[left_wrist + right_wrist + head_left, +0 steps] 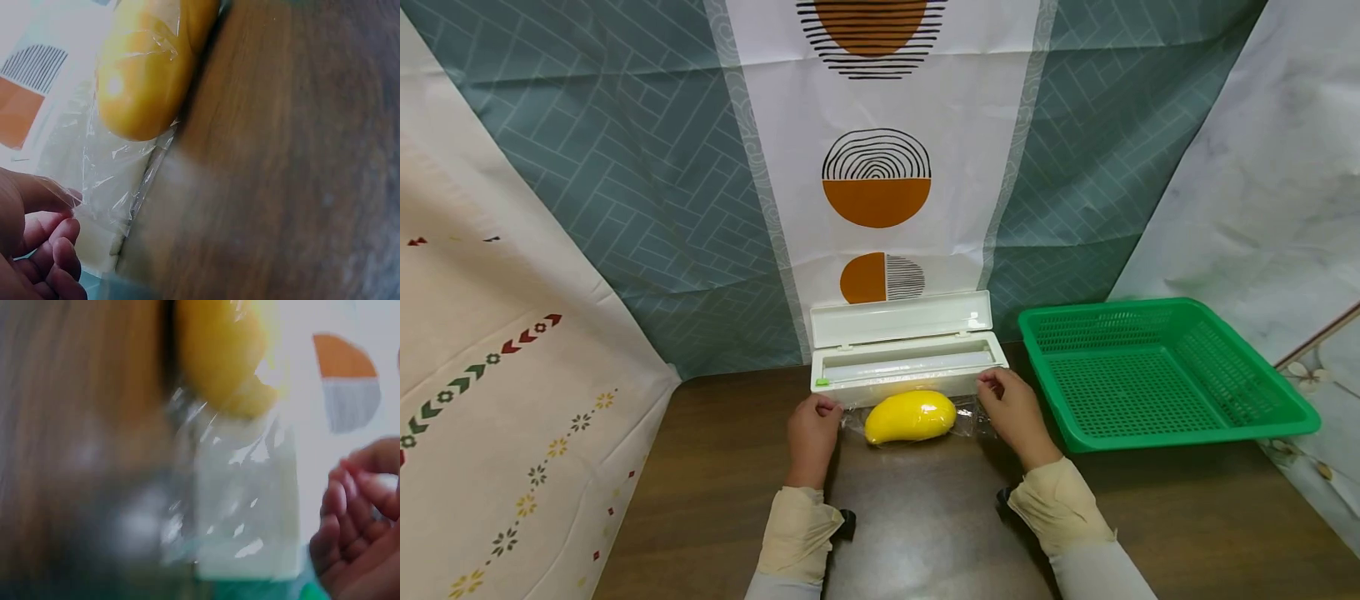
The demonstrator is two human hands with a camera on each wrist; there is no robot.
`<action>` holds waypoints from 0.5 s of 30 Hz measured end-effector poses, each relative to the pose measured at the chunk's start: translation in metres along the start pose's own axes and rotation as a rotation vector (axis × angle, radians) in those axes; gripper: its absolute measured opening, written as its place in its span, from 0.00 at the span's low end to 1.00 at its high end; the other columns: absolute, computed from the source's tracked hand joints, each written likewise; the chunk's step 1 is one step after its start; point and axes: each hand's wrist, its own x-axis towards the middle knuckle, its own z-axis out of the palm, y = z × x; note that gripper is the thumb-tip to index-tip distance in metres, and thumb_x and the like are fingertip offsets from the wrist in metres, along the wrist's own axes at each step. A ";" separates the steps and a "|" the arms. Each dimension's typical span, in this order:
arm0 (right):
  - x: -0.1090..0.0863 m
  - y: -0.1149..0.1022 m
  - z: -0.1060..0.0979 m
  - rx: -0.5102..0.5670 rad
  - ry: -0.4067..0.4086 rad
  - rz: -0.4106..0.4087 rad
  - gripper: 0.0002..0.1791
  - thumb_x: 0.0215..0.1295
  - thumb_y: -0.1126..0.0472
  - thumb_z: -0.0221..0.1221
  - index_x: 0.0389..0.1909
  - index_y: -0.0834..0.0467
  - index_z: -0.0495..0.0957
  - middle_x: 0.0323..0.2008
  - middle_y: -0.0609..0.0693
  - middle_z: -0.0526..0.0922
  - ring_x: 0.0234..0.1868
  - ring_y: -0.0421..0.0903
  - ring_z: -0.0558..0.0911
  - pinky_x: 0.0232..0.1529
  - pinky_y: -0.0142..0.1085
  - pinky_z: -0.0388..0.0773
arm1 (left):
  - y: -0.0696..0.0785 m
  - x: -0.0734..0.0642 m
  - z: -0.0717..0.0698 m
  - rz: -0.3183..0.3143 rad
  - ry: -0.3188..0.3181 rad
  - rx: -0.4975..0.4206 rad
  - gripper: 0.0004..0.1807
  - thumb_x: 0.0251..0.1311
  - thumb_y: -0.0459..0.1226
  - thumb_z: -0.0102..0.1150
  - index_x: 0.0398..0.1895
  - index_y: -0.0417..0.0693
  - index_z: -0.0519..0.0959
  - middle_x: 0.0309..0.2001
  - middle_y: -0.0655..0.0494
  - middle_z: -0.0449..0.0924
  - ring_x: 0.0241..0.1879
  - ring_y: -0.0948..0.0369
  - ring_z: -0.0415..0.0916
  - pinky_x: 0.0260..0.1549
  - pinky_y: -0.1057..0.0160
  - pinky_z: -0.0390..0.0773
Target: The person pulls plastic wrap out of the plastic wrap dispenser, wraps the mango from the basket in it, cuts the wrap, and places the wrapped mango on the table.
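A yellow mango [910,417] lies wrapped in clear plastic wrap [970,414], just in front of a white wrap dispenser box [910,379]. The film stretches past both ends of the fruit. My left hand [813,437] pinches its left end between thumb and fingertips; in the left wrist view the glossy film [106,181] runs from the mango toward the thumb. At the other end my right hand [1017,421] pinches the film's edge beside the box's right front corner. Thumb and forefinger tips meet in the right wrist view, the other fingers curled.
The dispenser's lid [901,318] stands raised against the hanging cloth, and a film roll [910,365] lies inside. A small green piece [822,382] sits at its left front. To the right, a green plastic basket [1150,383] stands on the brown wooden table [715,483].
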 end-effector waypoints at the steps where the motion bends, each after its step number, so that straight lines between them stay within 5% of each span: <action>1: -0.002 -0.007 0.001 0.015 -0.014 -0.070 0.05 0.70 0.66 0.63 0.44 0.63 0.83 0.37 0.55 0.82 0.38 0.51 0.79 0.41 0.43 0.79 | 0.000 0.000 0.000 -0.005 -0.004 -0.004 0.08 0.59 0.35 0.72 0.27 0.43 0.82 0.26 0.52 0.79 0.28 0.54 0.75 0.29 0.58 0.72; 7: -0.014 -0.033 0.017 -0.005 -0.153 -0.426 0.11 0.68 0.68 0.66 0.50 0.62 0.84 0.49 0.54 0.84 0.52 0.54 0.82 0.55 0.51 0.80 | 0.003 -0.001 -0.003 -0.035 -0.018 -0.042 0.07 0.59 0.35 0.70 0.28 0.42 0.82 0.27 0.52 0.79 0.28 0.55 0.74 0.30 0.59 0.72; 15: -0.021 -0.034 0.031 -0.116 -0.229 -0.484 0.23 0.63 0.63 0.71 0.59 0.60 0.82 0.59 0.56 0.81 0.61 0.58 0.78 0.64 0.56 0.73 | 0.005 0.001 -0.012 -0.080 -0.093 -0.099 0.09 0.61 0.38 0.70 0.30 0.42 0.82 0.27 0.54 0.78 0.28 0.57 0.72 0.30 0.61 0.72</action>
